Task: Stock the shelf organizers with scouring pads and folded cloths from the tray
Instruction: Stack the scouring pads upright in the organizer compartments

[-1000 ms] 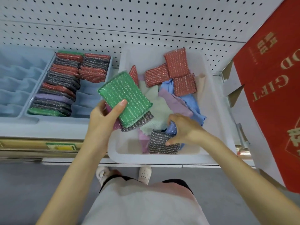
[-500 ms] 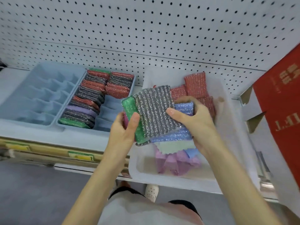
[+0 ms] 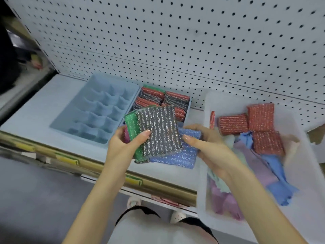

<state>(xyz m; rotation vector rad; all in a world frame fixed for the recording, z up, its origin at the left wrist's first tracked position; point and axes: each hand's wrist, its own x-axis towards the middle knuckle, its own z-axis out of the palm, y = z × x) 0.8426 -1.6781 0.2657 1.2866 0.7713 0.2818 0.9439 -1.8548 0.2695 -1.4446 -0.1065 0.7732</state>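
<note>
Sitting on shelf (image 3: 35, 117), blue organizers (image 3: 98, 113), pegboard (image 3: 175, 41) behind

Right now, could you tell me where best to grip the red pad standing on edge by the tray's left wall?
Likely by its top edge, from above: the upright red pad stands thin-edge up beside the tray wall, with a flat red pad on its other side, so only the top is free.

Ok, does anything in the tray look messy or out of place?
The cloths lie crumpled and tangled in the tray, not folded. One red scouring pad stands on edge by its left wall; the other red pads lie flat.
</note>
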